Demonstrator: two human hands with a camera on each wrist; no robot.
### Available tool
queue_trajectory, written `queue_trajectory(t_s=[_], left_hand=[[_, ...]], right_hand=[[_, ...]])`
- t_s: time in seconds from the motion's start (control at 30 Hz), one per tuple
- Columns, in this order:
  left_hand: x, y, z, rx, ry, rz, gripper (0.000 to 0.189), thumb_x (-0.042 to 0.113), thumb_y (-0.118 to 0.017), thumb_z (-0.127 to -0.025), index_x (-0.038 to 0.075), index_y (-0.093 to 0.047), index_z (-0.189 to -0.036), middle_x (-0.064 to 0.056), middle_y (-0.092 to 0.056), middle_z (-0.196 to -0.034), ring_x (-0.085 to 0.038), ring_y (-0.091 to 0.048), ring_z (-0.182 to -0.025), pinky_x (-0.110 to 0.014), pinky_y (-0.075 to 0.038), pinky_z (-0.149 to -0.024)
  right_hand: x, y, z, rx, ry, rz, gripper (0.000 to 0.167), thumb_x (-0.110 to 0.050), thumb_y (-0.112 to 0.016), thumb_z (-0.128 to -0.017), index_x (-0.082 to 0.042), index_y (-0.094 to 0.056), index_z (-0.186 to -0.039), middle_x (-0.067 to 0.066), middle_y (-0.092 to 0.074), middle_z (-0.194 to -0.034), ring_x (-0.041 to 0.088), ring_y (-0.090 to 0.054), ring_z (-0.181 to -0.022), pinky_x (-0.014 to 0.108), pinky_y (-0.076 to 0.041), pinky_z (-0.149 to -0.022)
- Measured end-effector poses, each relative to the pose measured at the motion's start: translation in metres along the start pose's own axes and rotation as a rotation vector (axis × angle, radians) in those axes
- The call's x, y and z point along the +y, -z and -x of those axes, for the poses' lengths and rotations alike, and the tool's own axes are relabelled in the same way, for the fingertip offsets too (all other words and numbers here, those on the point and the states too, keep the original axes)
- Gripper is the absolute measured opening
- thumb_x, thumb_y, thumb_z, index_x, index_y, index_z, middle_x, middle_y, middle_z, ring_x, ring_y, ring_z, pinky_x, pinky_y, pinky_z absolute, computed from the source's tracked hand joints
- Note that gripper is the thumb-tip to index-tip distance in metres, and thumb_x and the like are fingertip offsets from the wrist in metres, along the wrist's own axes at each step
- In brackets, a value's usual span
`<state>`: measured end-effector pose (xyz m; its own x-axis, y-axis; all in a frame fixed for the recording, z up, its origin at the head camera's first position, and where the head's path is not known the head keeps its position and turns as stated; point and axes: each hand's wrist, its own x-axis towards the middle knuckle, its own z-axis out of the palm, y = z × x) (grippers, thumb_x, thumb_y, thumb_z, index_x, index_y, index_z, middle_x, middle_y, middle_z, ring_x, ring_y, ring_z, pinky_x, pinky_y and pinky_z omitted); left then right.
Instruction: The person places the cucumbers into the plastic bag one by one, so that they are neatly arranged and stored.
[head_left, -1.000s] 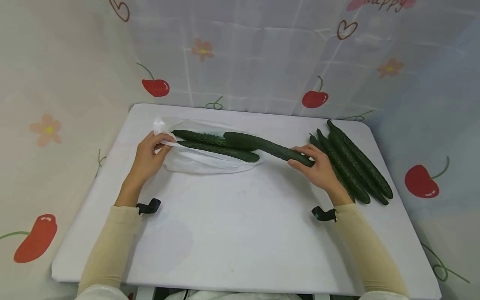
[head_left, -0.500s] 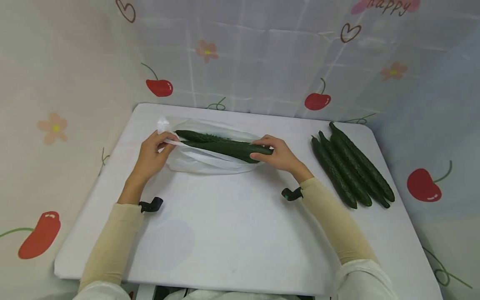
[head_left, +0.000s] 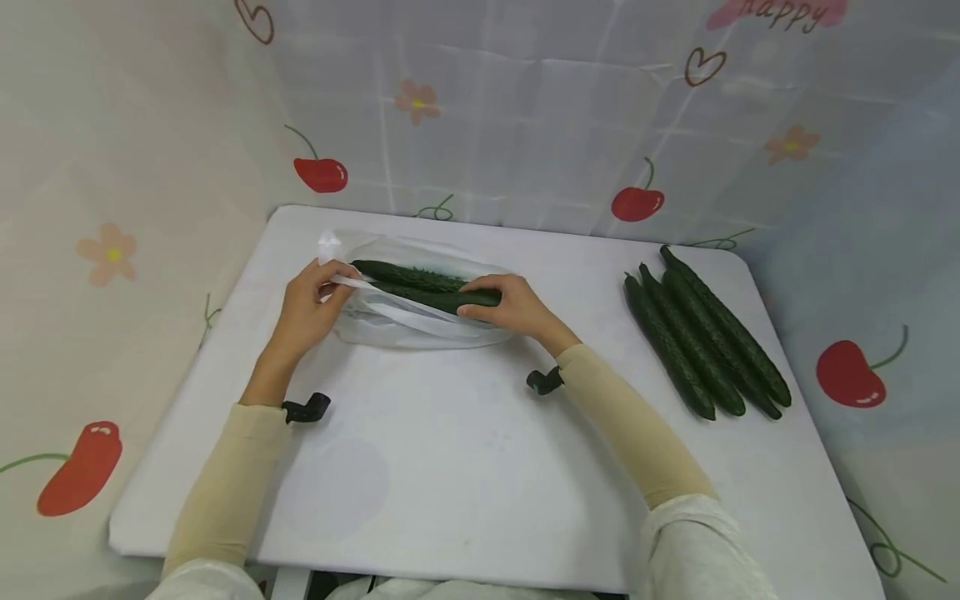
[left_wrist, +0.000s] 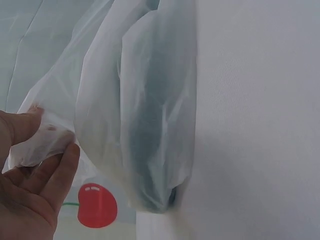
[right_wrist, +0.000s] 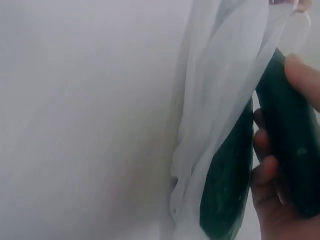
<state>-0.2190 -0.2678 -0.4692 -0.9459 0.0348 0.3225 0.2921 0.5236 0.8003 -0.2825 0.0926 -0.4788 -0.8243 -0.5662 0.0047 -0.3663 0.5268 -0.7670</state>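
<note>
A white, translucent plastic bag (head_left: 405,337) lies lengthwise at the back of the table, its opening spread along the top. My left hand (head_left: 309,302) pinches the bag's edge at its left end; the left wrist view shows thumb and fingers on the thin plastic (left_wrist: 100,100). With my right hand (head_left: 516,307) I grip a dark green cucumber (right_wrist: 290,130), thumb on one side and fingers curled on the other. Its far end reaches into the bag's opening. Other cucumber (head_left: 401,273) surfaces show inside the bag, one (right_wrist: 227,185) partly covered by plastic in the right wrist view.
Several cucumbers (head_left: 693,342) lie side by side at the right of the white table (head_left: 450,483), slanting toward the back. A printed curtain (head_left: 510,133) stands close behind the table's back edge. Black camera mounts (head_left: 307,408) sit on both wrists.
My right hand has carried the cucumber leftward from beside the cucumber row into the bag's opening. The left hand keeps its hold on the bag's edge, nearly still.
</note>
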Motion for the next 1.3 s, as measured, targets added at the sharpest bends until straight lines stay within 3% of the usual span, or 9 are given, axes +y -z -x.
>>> queue_trajectory(t_s=[0.33, 0.6, 0.77, 0.9, 1.1, 1.3], left_hand=[[0.001, -0.001, 0.002, 0.003, 0.008, -0.016, 0.015, 0.008, -0.065, -0.107, 0.011, -0.075, -0.117, -0.002, -0.064, -0.114, -0.023, -0.068, -0.113, -0.003, -0.047, -0.096], [0.0, -0.003, 0.002, -0.005, 0.004, -0.023, 0.014, 0.009, -0.066, -0.107, 0.009, -0.075, -0.117, -0.001, -0.065, -0.115, -0.021, -0.068, -0.114, -0.003, -0.047, -0.095], [0.0, -0.004, 0.002, -0.007, 0.002, -0.016, 0.013, 0.012, -0.067, -0.107, 0.009, -0.075, -0.117, -0.005, -0.065, -0.117, -0.019, -0.067, -0.114, -0.003, -0.047, -0.094], [0.002, -0.004, 0.003, -0.009, 0.01, -0.017, 0.014, 0.012, -0.067, -0.107, 0.009, -0.075, -0.117, -0.007, -0.065, -0.117, -0.018, -0.065, -0.113, -0.003, -0.046, -0.093], [0.001, -0.003, 0.005, 0.002, 0.002, -0.025, 0.013, 0.011, -0.068, -0.106, 0.011, -0.076, -0.116, -0.001, -0.064, -0.115, -0.021, -0.068, -0.113, -0.004, -0.048, -0.093], [0.001, -0.004, 0.005, 0.014, -0.017, -0.029, 0.012, 0.01, -0.069, -0.105, 0.011, -0.076, -0.114, 0.0, -0.066, -0.113, -0.019, -0.068, -0.112, -0.004, -0.048, -0.093]], right_hand=[[-0.006, -0.016, -0.003, 0.001, 0.112, 0.17, 0.048, -0.042, -0.081, -0.097, -0.023, -0.072, -0.14, 0.0, -0.072, -0.137, 0.025, -0.061, -0.129, 0.045, -0.049, -0.114], [-0.002, -0.011, 0.009, 0.0, 0.113, 0.114, 0.049, -0.04, -0.08, -0.098, -0.021, -0.069, -0.143, 0.0, -0.069, -0.142, 0.025, -0.059, -0.129, 0.048, -0.049, -0.115], [0.01, 0.007, 0.025, 0.073, 0.119, 0.065, 0.044, -0.037, -0.075, -0.102, -0.016, -0.07, -0.141, 0.002, -0.071, -0.138, 0.022, -0.064, -0.116, 0.043, -0.055, -0.099], [0.023, 0.028, 0.047, 0.158, 0.071, 0.063, 0.037, -0.031, -0.072, -0.105, -0.014, -0.072, -0.137, 0.004, -0.074, -0.132, 0.023, -0.064, -0.112, 0.044, -0.055, -0.092], [0.047, 0.061, 0.096, 0.298, -0.022, 0.114, 0.033, -0.029, -0.072, -0.105, -0.015, -0.074, -0.135, 0.006, -0.074, -0.132, 0.026, -0.065, -0.115, 0.044, -0.055, -0.093], [0.071, 0.09, 0.156, 0.446, -0.089, 0.169, 0.031, -0.027, -0.071, -0.105, -0.011, -0.075, -0.132, 0.009, -0.073, -0.125, 0.018, -0.063, -0.104, 0.026, -0.051, -0.086]])
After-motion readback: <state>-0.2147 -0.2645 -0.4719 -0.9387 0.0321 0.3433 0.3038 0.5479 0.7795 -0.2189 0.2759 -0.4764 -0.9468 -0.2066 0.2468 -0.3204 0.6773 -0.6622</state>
